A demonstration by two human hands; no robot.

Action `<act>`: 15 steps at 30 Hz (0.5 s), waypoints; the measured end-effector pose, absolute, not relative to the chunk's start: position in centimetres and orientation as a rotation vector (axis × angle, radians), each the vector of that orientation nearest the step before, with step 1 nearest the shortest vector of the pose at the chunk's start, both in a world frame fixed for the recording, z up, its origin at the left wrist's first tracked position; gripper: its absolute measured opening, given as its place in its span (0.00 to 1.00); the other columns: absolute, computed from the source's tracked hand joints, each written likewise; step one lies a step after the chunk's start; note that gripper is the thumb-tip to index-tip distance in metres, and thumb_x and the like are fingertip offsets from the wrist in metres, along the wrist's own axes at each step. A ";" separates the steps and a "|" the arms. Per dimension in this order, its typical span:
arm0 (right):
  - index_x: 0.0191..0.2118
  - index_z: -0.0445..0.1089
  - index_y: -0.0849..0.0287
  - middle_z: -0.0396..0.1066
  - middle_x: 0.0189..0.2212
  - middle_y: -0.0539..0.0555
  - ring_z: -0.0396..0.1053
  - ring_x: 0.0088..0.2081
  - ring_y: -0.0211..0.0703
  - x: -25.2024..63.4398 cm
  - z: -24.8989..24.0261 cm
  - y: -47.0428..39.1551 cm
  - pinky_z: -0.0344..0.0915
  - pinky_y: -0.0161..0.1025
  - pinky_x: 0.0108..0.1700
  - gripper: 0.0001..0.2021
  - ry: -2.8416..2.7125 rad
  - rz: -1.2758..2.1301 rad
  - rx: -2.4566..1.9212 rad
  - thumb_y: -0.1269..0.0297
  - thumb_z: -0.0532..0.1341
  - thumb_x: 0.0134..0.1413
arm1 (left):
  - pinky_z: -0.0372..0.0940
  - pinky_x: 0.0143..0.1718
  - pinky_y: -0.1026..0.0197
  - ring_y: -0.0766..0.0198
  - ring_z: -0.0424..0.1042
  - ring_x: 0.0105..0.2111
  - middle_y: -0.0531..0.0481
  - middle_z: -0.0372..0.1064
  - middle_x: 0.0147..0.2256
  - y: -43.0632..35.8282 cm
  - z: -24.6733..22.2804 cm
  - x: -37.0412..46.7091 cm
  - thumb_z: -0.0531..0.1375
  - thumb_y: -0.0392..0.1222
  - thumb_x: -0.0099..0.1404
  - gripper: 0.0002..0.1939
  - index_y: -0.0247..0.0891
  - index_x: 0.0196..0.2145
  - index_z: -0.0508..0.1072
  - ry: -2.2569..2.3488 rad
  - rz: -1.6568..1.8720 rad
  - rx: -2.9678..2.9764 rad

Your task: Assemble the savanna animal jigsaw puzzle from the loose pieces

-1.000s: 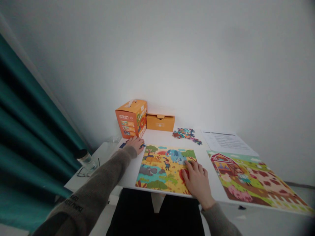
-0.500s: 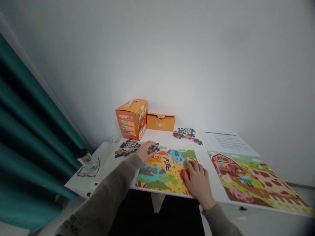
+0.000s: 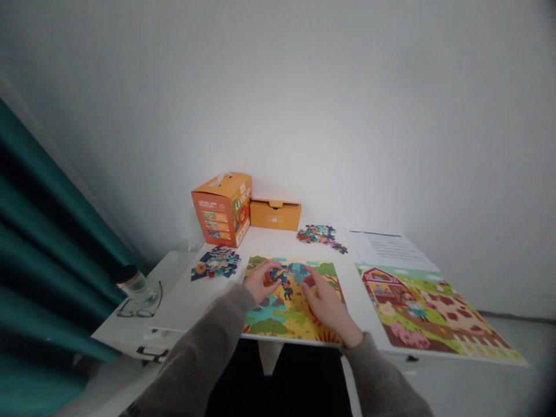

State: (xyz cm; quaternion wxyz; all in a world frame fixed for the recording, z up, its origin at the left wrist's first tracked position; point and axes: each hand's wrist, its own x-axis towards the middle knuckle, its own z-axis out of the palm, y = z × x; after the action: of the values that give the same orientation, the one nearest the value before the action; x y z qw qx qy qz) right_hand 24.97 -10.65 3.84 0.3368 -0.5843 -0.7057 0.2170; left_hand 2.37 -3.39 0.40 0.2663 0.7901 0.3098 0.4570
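My left hand (image 3: pixel 262 282) is closed on a small dark blue puzzle piece (image 3: pixel 277 274) with some orange on it. The piece is above the assembled animal puzzle (image 3: pixel 278 313), partly covered by my fingers. My right hand (image 3: pixel 326 302) hovers over the right half of the same puzzle, near the blue elephant (image 3: pixel 297 272). Its thumb and forefinger are apart, and I see nothing between them. A pile of dark loose pieces (image 3: pixel 217 262) lies to the left of the puzzle.
An orange puzzle box (image 3: pixel 223 211) and a low orange box (image 3: pixel 275 215) stand against the wall. More loose pieces (image 3: pixel 320 233) and a printed sheet (image 3: pixel 382 249) lie behind. A farm puzzle (image 3: pixel 428 310) is on the right. Glasses (image 3: pixel 139 313) and a jar (image 3: pixel 138 287) sit at left.
My left hand has brought the piece right and toward me, over the puzzle. My right hand has lifted from the puzzle's right edge and moved inward. The camera view has shifted slightly.
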 end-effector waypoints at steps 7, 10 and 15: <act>0.57 0.62 0.54 0.65 0.28 0.45 0.67 0.26 0.37 20.6 1.8 -6.4 0.65 0.36 0.30 0.21 -1.491 1.099 -1.035 0.55 0.59 0.60 | 0.70 0.46 0.55 0.56 0.73 0.46 0.41 0.72 0.48 -3.4 -0.1 2.5 0.65 0.34 0.60 0.21 0.39 0.51 0.71 0.777 1.183 2.002; 0.50 0.67 0.56 0.63 0.25 0.44 0.66 0.25 0.37 20.9 0.6 -5.8 0.64 0.35 0.29 0.17 -1.458 1.097 -1.015 0.54 0.59 0.59 | 0.71 0.43 0.56 0.57 0.73 0.44 0.41 0.70 0.50 -3.4 -0.5 2.4 0.66 0.36 0.59 0.24 0.40 0.53 0.70 0.794 1.167 1.985; 0.48 0.69 0.57 0.65 0.26 0.46 0.65 0.27 0.37 21.8 0.4 -6.2 0.63 0.35 0.30 0.15 -1.403 0.943 -1.072 0.54 0.60 0.60 | 0.70 0.37 0.60 0.64 0.72 0.33 0.47 0.72 0.37 -3.1 -0.8 2.5 0.63 0.42 0.64 0.20 0.37 0.54 0.69 0.856 1.172 1.838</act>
State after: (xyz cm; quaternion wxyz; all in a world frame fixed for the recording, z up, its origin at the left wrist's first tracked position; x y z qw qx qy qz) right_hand 21.76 -6.19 0.44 0.5395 -0.4510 -0.5899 0.3968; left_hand 2.52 -3.09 -0.81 0.3893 0.7230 0.3366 0.4608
